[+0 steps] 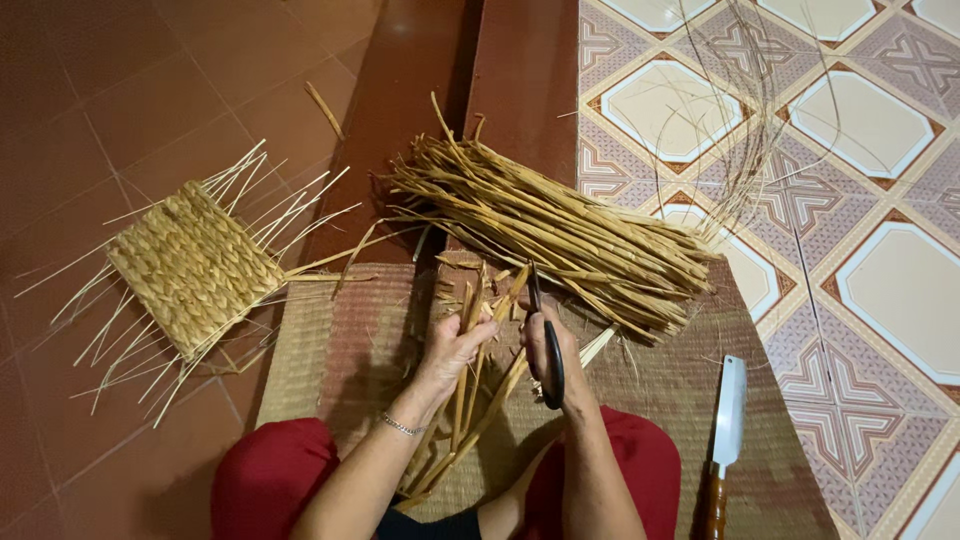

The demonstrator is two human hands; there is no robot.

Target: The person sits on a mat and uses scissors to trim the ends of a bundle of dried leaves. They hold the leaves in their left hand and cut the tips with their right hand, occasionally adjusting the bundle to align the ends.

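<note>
Dry, flat, golden reed strips (470, 390) lie across the person's lap over a coarse woven mat (330, 350). The left hand (452, 350) has its fingers curled around several strips; the right hand (560, 362) grips black scissors (545, 340), blades at the strip ends. A larger reed bundle (560, 235) lies just beyond; a half-woven square panel (190, 265) lies on the red tiles.

A home floor used as a craft spot: patterned floor tiles (860, 130) beside plain red ones, a woven mat (330, 340), a heap of dried straw stalks (560, 225) and a half-woven panel (195, 265)
</note>
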